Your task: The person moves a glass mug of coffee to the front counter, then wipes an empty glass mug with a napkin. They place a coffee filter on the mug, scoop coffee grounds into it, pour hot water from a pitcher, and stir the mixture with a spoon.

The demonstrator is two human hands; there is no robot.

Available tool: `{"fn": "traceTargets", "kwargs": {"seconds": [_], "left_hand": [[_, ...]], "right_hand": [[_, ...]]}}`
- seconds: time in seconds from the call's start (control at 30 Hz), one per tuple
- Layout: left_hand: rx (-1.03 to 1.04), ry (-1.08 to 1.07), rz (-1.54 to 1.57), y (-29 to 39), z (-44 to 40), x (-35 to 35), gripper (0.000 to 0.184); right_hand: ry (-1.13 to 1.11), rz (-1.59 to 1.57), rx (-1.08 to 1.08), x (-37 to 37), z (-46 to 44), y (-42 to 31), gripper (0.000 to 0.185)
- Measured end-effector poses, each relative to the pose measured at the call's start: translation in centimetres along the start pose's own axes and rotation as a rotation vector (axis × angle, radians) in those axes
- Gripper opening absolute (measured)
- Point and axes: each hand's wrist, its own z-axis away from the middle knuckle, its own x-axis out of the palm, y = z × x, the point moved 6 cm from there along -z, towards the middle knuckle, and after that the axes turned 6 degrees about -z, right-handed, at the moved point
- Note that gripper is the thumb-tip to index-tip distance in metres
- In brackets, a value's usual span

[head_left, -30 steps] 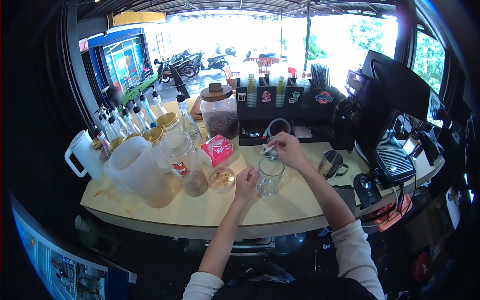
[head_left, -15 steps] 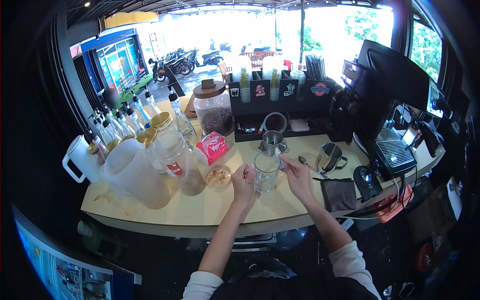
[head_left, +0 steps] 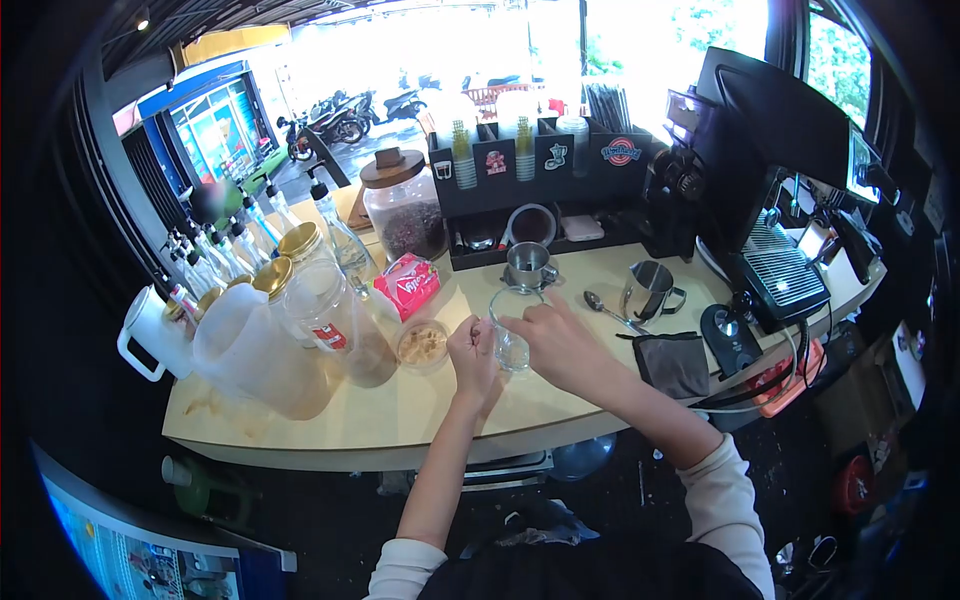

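Observation:
My left hand (head_left: 474,352) is closed round the handle side of a clear glass mug (head_left: 513,352), which stands upright on the counter. My right hand (head_left: 557,345) is closed, its fingers at the mug's mouth and covering its right side. The white tissue seen in it earlier is now hidden by the fingers. Just behind the mug is a small metal cup (head_left: 529,264). Left of my left hand sits a round tub of light brown contents (head_left: 423,344), with a pink tissue pack (head_left: 408,286) behind it.
Clear jars (head_left: 340,325) and a large cloudy pitcher (head_left: 262,345) crowd the left, before pump bottles (head_left: 340,235). To the right are a spoon (head_left: 612,312), a steel milk jug (head_left: 651,292), a dark cloth (head_left: 670,362) and an espresso machine (head_left: 780,270). A black cup organizer (head_left: 545,190) stands behind.
My right hand has moved left from beside the mug's rim to over its mouth, and the tissue has gone out of sight. My left hand stays on the handle. The view has shifted slightly.

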Motion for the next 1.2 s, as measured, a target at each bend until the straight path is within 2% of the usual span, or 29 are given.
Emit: {"fn": "traceTargets", "kwargs": {"seconds": [0.07, 0.1, 0.17, 0.2, 0.27, 0.3, 0.37, 0.4, 0.47, 0.5, 0.57, 0.7, 0.77, 0.8, 0.87, 0.9, 0.93, 1.0, 1.03, 1.2], "left_hand": [[-0.007, -0.02, -0.029, 0.3, -0.2, -0.1, 0.043], [-0.002, -0.012, -0.024, 0.7, -0.4, -0.1, 0.043], [-0.014, -0.052, -0.03, 1.1, -0.2, 0.0, 0.043], [-0.012, -0.047, -0.026, 1.0, -0.1, 0.0, 0.043], [-0.019, -0.034, -0.012, 0.6, -0.2, 0.1, 0.046], [-0.018, -0.033, -0.014, 0.9, -0.2, 0.1, 0.046], [-0.001, -0.01, 0.07, 1.5, 0.0, 0.1, 0.047], [-0.004, -0.009, 0.072, 1.0, 0.0, 0.0, 0.047], [0.055, -0.025, 0.034, 0.6, -0.1, 0.0, 0.049], [0.052, -0.019, 0.034, 0.6, -0.1, 0.0, 0.049], [0.021, -0.021, 0.035, 0.5, 0.1, 0.0, 0.048], [-0.043, -0.03, -0.003, 0.0, 0.1, 0.0, 0.047], [-0.055, -0.047, 0.04, -0.3, 0.0, 0.0, 0.045], [-0.049, -0.044, 0.04, -0.1, -0.2, -0.1, 0.045], [-0.023, -0.039, 0.006, 0.6, -0.2, 0.0, 0.043], [-0.021, -0.048, 0.007, 1.1, -0.2, 0.2, 0.043], [-0.029, -0.028, -0.01, 1.6, -0.2, 0.0, 0.043], [-0.034, -0.011, -0.034, 1.7, -0.2, 0.0, 0.043], [-0.027, 0.019, -0.055, 1.6, -0.2, -0.2, 0.043], [-0.014, 0.072, -0.079, 1.6, -0.1, -0.3, 0.044]], "right_hand": [[-0.021, -0.443, 0.233, -0.3, -1.1, 1.5, 0.04], [-0.02, -0.435, 0.226, 0.0, -1.9, 2.6, 0.04], [0.128, -1.023, 0.268, 0.9, -3.1, 5.2, 0.04], [0.125, -1.018, 0.265, 1.1, -3.3, 5.0, 0.04], [0.239, -0.745, 0.149, 0.7, -3.4, 3.6, 0.043], [0.24, -0.745, 0.147, 1.5, -2.7, 3.2, 0.043], [0.21, -0.299, -0.187, 3.2, -1.2, 0.2, 0.046], [0.207, -0.299, -0.186, 3.3, -0.7, 0.4, 0.046], [0.192, -0.102, -0.408, 2.9, 0.8, -0.1, 0.06], [0.187, -0.103, -0.412, 2.6, 1.1, 0.2, 0.06], [0.188, 0.058, -0.562, 2.0, 2.0, -0.3, 0.06], [0.182, 0.091, -0.652, 0.6, 3.7, 0.9, 0.057], [0.303, -0.023, -0.528, -0.1, 4.4, 3.5, 0.046], [0.306, -0.021, -0.532, 0.4, 4.4, 4.1, 0.046], [0.555, -0.56, 0.147, 0.7, 4.3, 10.1, 0.044], [0.677, -0.982, 0.281, 2.2, 3.6, 11.2, 0.037], [0.685, -0.983, 0.285, 3.1, 2.8, 10.7, 0.037], [0.564, -1.445, 0.373, 6.6, 0.8, 10.1, 0.04], [0.673, -1.397, 0.312, 7.2, 0.5, 9.6, 0.042], [0.794, -1.155, 0.383, 5.8, 3.7, 6.1, 0.043]]}}
